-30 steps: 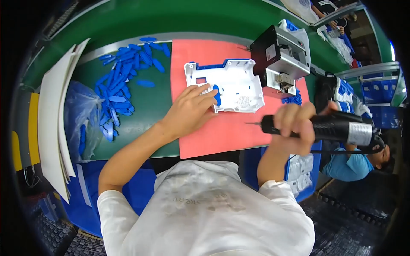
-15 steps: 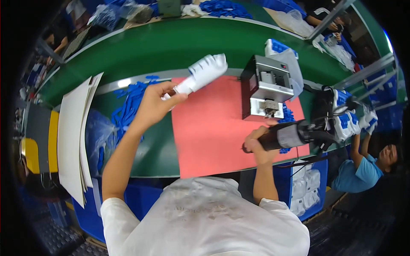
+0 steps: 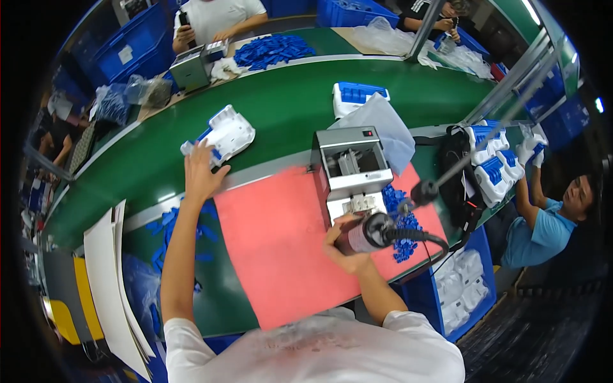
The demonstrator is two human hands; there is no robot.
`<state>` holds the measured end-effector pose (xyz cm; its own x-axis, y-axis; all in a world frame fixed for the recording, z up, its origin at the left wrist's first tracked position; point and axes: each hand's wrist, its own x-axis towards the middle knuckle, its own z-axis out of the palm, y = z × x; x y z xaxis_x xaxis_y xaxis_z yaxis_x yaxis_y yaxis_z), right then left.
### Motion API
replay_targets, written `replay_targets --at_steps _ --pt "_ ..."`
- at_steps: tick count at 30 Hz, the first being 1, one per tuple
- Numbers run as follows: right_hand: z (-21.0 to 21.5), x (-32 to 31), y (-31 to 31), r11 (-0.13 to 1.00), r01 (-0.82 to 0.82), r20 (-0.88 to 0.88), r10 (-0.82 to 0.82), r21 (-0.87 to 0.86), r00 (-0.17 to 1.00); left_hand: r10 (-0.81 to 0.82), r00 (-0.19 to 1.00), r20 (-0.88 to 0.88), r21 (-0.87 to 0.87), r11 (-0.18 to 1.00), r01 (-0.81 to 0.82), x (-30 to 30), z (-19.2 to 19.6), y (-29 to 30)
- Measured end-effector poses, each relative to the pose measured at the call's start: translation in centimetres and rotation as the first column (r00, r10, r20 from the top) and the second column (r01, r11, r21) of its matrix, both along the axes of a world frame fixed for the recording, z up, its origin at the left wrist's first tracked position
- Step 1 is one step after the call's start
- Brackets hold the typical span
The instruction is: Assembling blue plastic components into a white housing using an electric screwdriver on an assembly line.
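Note:
A white plastic housing with a blue strip (image 3: 231,135) lies on the green conveyor belt (image 3: 281,115). My left hand (image 3: 203,171) reaches over its near left end, fingers stretched and thumb apart, touching or just above it. My right hand (image 3: 345,255) is wrapped around a dark electric screwdriver (image 3: 359,239) with a cable at its top. The screwdriver stands steeply at the front of a metal screw feeder (image 3: 353,167); its bit is hidden. Below both hands spreads a pink mat (image 3: 274,249).
Small blue parts (image 3: 403,239) lie right of the feeder, and blue strips (image 3: 169,239) at the left. White-blue housings (image 3: 495,169) are stacked at right, near a person in a blue shirt (image 3: 543,236). Cardboard sheets (image 3: 108,281) stand at left. A metal rod (image 3: 472,150) slants above the screwdriver.
My left hand has carried the white housing from over the mat onto the belt and spread its fingers. My right hand has tipped the screwdriver upright beside the feeder. The view has shifted.

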<state>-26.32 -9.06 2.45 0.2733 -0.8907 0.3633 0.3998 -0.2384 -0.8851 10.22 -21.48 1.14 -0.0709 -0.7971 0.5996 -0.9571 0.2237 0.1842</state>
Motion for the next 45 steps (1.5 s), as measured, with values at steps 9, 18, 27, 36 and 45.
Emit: replay_targets --at_steps 9,18,27,36,45 --pt "0.3 -1.4 -1.4 0.985 -0.152 0.017 0.154 -0.079 0.988 -0.003 0.456 -0.89 0.22 0.873 0.435 -18.9 -1.0 -19.5" --pt "-1.0 -2.0 -1.7 0.996 0.015 -0.118 -0.026 -0.092 0.993 0.194 0.139 -0.971 0.237 0.85 0.47 -21.9 -1.0 -25.2" --pt "0.3 -0.7 -0.4 0.886 0.424 -0.048 -0.439 -0.188 0.897 -0.035 0.224 -0.974 0.031 0.958 0.284 -8.9 9.4 -5.2" --pt "1.2 6.6 6.5 0.938 0.216 -0.236 -0.282 -0.271 0.93 -0.161 -0.593 -0.789 -0.319 0.932 0.172 -2.9 4.2 12.6" --pt "-0.1 8.3 7.5 0.68 -0.102 -0.443 -0.35 -0.726 0.825 -0.049 0.402 -0.914 0.07 0.959 0.276 -8.1 -1.6 18.3"
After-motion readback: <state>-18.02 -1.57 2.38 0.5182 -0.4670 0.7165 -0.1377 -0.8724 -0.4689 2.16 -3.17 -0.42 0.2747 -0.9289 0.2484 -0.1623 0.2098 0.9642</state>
